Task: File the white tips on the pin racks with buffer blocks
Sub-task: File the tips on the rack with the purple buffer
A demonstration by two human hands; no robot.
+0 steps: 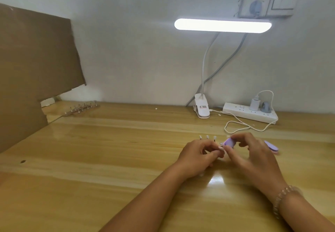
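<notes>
Your two hands are close together near the middle of the worktop (pixel 108 150). Your left hand (pixel 198 154) has its fingers curled in and seems to hold the near pin rack (pixel 207 138). Three white tips (pixel 214 137) stick up just behind your left fingers. Your right hand (pixel 253 153) pinches a small purple buffer block (pixel 229 143) and holds it right up against the end of the rack by your left fingertips. It is too small and blurry to tell which tip the block touches.

So you look to be in the middle of the filing step, working on one tip at the right end of this rack.

For the next move, keep the rack still with your left hand and rub the block gently over the tip with short strokes. Then slide along to the three tips that still stand free.

A spare buffer block (pixel 271 147) lies on the worktop just to the right of your right hand. A far pin rack (pixel 81 108) waits well apart at the back left, by the cardboard (pixel 36 65). It looks untouched, so it comes after this one.
</notes>
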